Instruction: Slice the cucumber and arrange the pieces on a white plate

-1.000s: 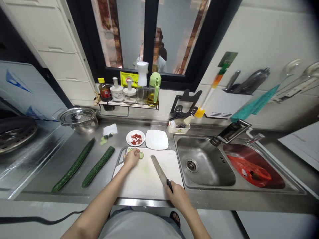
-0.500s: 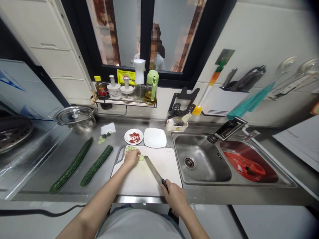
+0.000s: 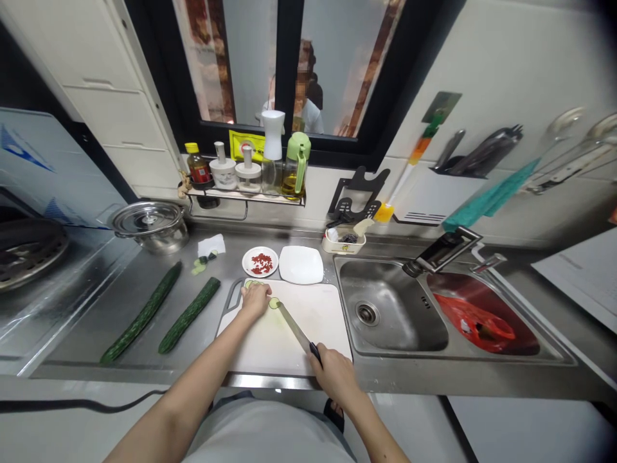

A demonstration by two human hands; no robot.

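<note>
My right hand (image 3: 333, 372) is closed around the black handle of a kitchen knife (image 3: 295, 326). The blade lies low over the white cutting board (image 3: 308, 354), its tip touching or just beside a round cucumber slice (image 3: 274, 303). My left hand (image 3: 255, 299) rests at the upper left of the board with its fingers curled together; whatever is under them is hidden. Several more cucumber slices (image 3: 251, 283) show just behind that hand. Left of the board, two whole cucumbers (image 3: 189, 315) lie on the steel counter.
Behind the board stand a plate of red bits (image 3: 250, 260) and a white square plate (image 3: 301, 263). Cucumber scraps (image 3: 197, 266) lie near a paper towel (image 3: 211, 245). A lidded pot (image 3: 161, 235) is at the back left, a double sink (image 3: 390, 347) at the right.
The knife has moved left, its tip now at the round slice. My left hand has stayed near the slices, its fingers curled lower. The view has shifted slightly.
</note>
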